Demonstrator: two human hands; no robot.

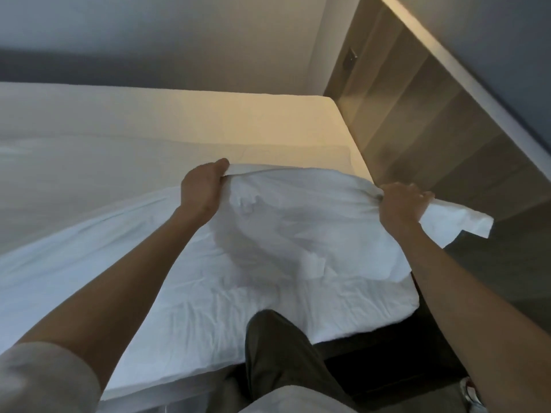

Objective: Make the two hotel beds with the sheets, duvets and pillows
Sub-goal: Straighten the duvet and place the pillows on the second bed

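**Bedside: sheet hem lifted for spreading**

Below my grip, the sheet [268, 272] drapes the near edge. Left hand [203, 190] and right hand [401, 204] each clamp its bunched hem, raised, I judge, to carry it over the mattress [179, 123] beyond.

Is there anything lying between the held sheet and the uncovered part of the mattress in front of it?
Nothing visible does. The left hand and the right hand grip the sheet, and the mattress beyond it carries no object.

A pale wall [185, 34] meets a wood-panelled wall [423, 120] bearing a small dark fitting [350, 59], under warm light.
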